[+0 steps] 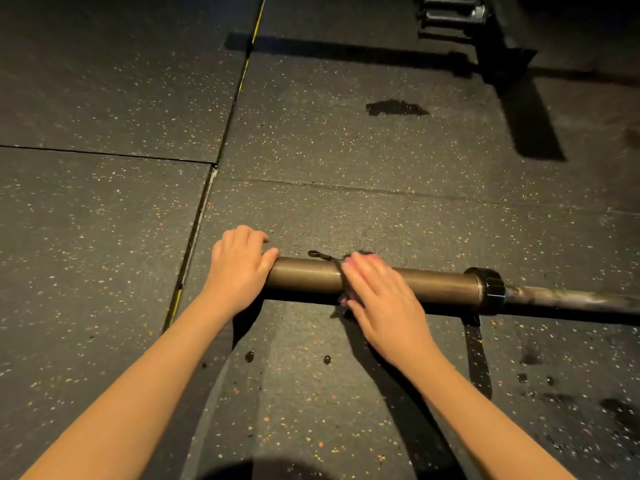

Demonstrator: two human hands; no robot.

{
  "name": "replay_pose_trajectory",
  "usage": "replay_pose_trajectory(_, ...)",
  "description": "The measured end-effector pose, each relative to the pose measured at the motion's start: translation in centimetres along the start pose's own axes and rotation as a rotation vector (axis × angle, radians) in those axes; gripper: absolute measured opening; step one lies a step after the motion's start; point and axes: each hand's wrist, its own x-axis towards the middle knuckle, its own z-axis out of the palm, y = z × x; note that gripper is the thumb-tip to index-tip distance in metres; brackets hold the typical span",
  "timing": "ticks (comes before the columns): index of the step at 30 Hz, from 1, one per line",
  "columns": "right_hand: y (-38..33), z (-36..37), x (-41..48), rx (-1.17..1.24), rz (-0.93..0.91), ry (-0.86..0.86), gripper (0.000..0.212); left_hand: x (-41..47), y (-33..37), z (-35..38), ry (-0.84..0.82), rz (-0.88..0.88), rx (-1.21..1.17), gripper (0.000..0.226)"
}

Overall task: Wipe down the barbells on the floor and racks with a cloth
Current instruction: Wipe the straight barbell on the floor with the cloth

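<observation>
A barbell lies on the rubber floor, its thick brown sleeve (433, 282) running left to right, with a black collar (490, 287) and the thinner shaft (571, 299) going off to the right. My left hand (239, 268) cups the sleeve's left end, fingers curled over it. My right hand (384, 299) lies on top of the sleeve's middle with straight fingers, pressing a dark cloth (343, 263) against it. Most of the cloth is hidden under the hand; a strap-like edge sticks out behind the bar.
Speckled rubber floor tiles (104, 254) with seams and a yellow line (258, 19). A dark wet patch (394, 108) lies ahead, with droplets (249, 356) near me. A black rack base (509, 64) with dumbbells (453, 15) stands at the back right.
</observation>
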Motion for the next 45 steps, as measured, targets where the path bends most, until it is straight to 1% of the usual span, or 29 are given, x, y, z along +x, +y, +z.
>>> replay_pose_trajectory(1, 1.3, -0.4, -0.5, -0.011, 0.029, -0.009, 0.054, -0.4, -0.7, -0.2, 0.041, -0.012, -0.029, 0.031)
replay_pose_trajectory(3, 3.4, -1.2, -1.8, -0.018, 0.133, 0.021, 0.054, -1.7, -2.4, -0.2, 0.098, -0.036, -0.021, 0.04)
replay_pose_trajectory(5, 2.9, -1.2, -1.8, 0.005, 0.237, 0.079, 0.053, -2.8, -3.1, 0.0, 0.061, -0.065, -0.047, 0.054)
replay_pose_trajectory(6, 1.8, -0.8, -1.0, 0.014, 0.266, 0.094, 0.052, -2.8, -3.1, 0.1, 0.038, -0.061, -0.044, 0.057)
replay_pose_trajectory(7, 0.3, -0.3, 0.1, 0.017, 0.257, 0.091, 0.052, -2.7, -3.0, 0.2, 0.016, -0.052, -0.033, 0.058)
replay_pose_trajectory(8, -1.2, 0.3, 1.3, 0.027, 0.209, 0.073, 0.052, -2.3, -2.8, 0.1, 0.001, -0.046, -0.029, 0.059)
replay_pose_trajectory(10, -3.3, 1.0, 3.2, 0.04, 0.069, 0.025, 0.052, -1.7, -2.8, -0.2, 0.008, -0.044, -0.037, 0.056)
replay_pose_trajectory(12, -2.9, 0.7, 4.2, 0.017, -0.029, -0.012, 0.053, -1.1, -3.1, -0.7, -0.004, -0.081, -0.088, 0.041)
replay_pose_trajectory(13, -2.0, 0.4, 4.1, 0.006, -0.042, -0.021, 0.053, -0.9, -3.4, -0.9, -0.014, -0.098, -0.138, 0.036)
replay_pose_trajectory(16, 0.0, -0.5, 2.4, -0.008, 0.063, 0.013, 0.052, -1.3, -4.4, -1.4, -0.023, -0.109, -0.363, 0.036)
replay_pose_trajectory(18, -1.2, -0.2, 2.8, -0.01, 0.12, 0.041, 0.051, -2.0, -4.4, -1.3, -0.019, -0.128, -0.494, 0.037)
replay_pose_trajectory(19, -2.5, 0.3, 3.8, -0.004, 0.108, 0.034, 0.051, -2.3, -4.2, -1.2, -0.025, -0.155, -0.567, 0.038)
replay_pose_trajectory(21, -5.8, 1.3, 6.2, 0.038, 0.02, -0.002, 0.052, -2.5, -3.7, -1.5, -0.023, -0.214, -0.671, 0.036)
replay_pose_trajectory(23, -7.9, 1.5, 7.9, 0.077, -0.081, -0.036, 0.054, -2.3, -3.7, -1.9, 0.009, -0.23, -0.688, 0.033)
replay_pose_trajectory(26, -6.6, 1.0, 7.1, 0.069, -0.156, -0.076, 0.058, -2.3, -4.2, -2.5, -0.018, -0.237, -0.675, 0.032)
replay_pose_trajectory(29, -5.1, 0.7, 4.7, 0.034, -0.086, 0.0, 0.058, -2.8, -4.7, -2.9, -0.073, -0.217, -0.642, 0.034)
replay_pose_trajectory(31, -7.0, 1.5, 5.4, 0.022, -0.026, 0.02, 0.058, -3.1, -4.8, -3.0, -0.09, -0.237, -0.706, 0.034)
replay_pose_trajectory(33, -10.6, 2.9, 7.4, 0.024, -0.062, 0.01, 0.064, -3.3, -4.8, -3.1, -0.095, -0.249, -0.764, 0.039)
replay_pose_trajectory(35, -13.4, 3.6, 9.0, 0.053, -0.145, 0.003, 0.068, -3.5, -5.0, -3.2, -0.105, -0.277, -0.792, 0.037)
replay_pose_trajectory(38, -12.3, 3.1, 8.5, 0.067, -0.2, -0.018, 0.074, -3.7, -5.2, -3.3, -0.142, -0.302, -0.823, 0.04)
replay_pose_trajectory(41, -9.9, 3.0, 6.1, 0.022, -0.142, 0.027, 0.075, -4.0, -5.5, -3.5, -0.194, -0.292, -0.858, 0.042)
replay_pose_trajectory(43, -10.5, 3.6, 6.3, -0.03, -0.111, 0.035, 0.075, -4.2, -5.6, -3.1, -0.181, -0.291, -0.892, 0.043)
replay_pose_trajectory(45, -12.4, 4.4, 7.6, -0.047, -0.144, 0.018, 0.076, -4.3, -5.5, -2.7, -0.151, -0.309, -0.928, 0.043)
